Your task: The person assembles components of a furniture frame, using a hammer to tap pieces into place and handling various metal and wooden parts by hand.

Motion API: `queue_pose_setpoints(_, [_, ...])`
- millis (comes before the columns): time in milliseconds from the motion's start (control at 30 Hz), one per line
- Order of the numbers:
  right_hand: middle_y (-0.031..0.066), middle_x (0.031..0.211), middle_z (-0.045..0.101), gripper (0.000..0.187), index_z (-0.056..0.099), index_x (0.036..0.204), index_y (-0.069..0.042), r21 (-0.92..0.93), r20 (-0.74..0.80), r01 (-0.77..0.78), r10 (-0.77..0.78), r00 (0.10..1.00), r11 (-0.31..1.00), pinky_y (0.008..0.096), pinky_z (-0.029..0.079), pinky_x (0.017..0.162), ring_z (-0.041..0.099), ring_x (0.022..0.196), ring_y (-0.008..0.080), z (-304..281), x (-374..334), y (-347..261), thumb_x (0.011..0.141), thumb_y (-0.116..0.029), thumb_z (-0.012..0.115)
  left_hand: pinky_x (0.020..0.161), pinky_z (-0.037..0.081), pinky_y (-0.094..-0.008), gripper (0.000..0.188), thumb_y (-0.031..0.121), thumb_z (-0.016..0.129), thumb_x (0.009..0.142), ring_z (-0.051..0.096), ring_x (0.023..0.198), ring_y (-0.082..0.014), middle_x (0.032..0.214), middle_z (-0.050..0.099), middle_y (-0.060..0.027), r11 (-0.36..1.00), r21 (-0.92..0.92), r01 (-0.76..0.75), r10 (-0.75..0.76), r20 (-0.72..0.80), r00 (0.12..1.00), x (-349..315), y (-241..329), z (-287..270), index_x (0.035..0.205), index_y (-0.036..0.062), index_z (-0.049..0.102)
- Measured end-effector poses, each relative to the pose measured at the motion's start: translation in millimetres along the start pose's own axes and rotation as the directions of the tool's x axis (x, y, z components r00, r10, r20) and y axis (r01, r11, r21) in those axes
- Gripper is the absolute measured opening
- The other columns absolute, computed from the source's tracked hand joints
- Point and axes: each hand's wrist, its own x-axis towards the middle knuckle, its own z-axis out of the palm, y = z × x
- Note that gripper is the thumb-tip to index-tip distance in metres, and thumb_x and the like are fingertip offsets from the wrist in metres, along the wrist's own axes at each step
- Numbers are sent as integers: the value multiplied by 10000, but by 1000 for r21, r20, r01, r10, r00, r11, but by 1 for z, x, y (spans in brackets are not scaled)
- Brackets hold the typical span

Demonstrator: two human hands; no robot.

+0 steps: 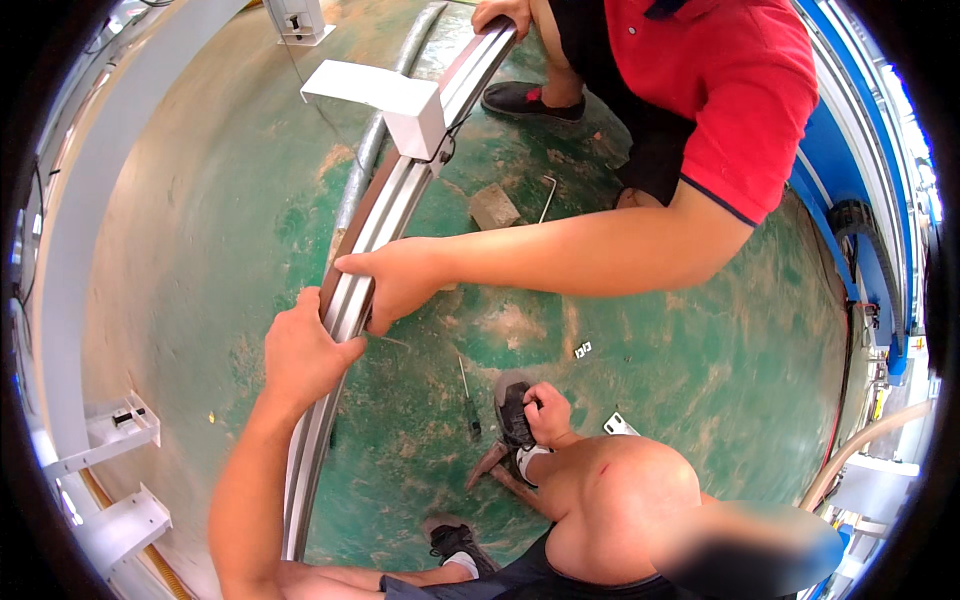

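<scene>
My left hand (305, 350) wraps round a long silver aluminium rail (315, 430) with a brown strip along one side, thumb on its right edge. The rail slants from the lower left to the top middle. My right hand (548, 415) is beside my bent knee, fingers curled in by my dark shoe (513, 408); whatever they may hold is hidden. Opposite, a person in a red shirt (720, 90) grips the rail with one hand (400, 280) just beyond mine and the other (503, 14) at its far end. A white angled bracket (415, 118) sits on the rail.
On the green floor lie a hammer (487, 465) by my leg, a screwdriver (472, 418), a hex key (548, 198), a block (494, 207), small white parts (583, 350) and a white perforated plate (619, 425). A white frame (65, 290) stands left, blue machinery (845, 150) right.
</scene>
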Motion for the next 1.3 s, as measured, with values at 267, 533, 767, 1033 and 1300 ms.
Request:
queue_pose_setpoints(267, [133,880,648,102,655,846,-96,4,35,5,-5,999,1000,435,526,734,646,827,375,2,-1,-6,760,-99,600,785,546,-484,528,242,815,666,697,863,-404,887,707,-223,999,-28,41,-38,79,996,-9,10,-14,1065,-14,582])
queue_pose_setpoints(533, [137,894,655,138,678,900,-97,-41,213,124,-113,971,991,434,536,750,658,837,360,-5,14,10,771,-102,630,795,535,-499,524,256,799,652,677,871,-439,899,691,-266,999,-18,-31,32,114,993,-13,29,-37,1019,-57,594])
queue_pose_setpoints(767, [251,1395,514,787,482,1416,5,-290,-371,-468,353,859,835,501,422,1061,506,1271,425,-121,-61,188,775,-321,801,792,538,-476,523,256,803,648,678,861,-443,888,688,-273,1000,-29,-2,7,173,985,-32,50,-69,1006,-75,612])
queue_pose_setpoints(1033, [321,1673,72,1282,134,1591,96,5,-384,-889,821,422,459,460,123,1280,85,1568,425,-159,-170,252,779,-658,778,791,551,-432,586,245,867,598,711,854,-389,927,709,-262,994,77,76,-86,135,987,-61,72,-68,1038,-61,631])
queue_pose_setpoints(1300, [349,1659,67,1354,118,1568,145,-171,-184,-928,914,361,332,462,124,1281,52,1569,436,-208,-148,212,737,-670,809,805,559,-407,619,199,886,593,720,869,-334,952,729,-224,996,14,88,-89,143,986,-44,61,-79,1094,-53,623])
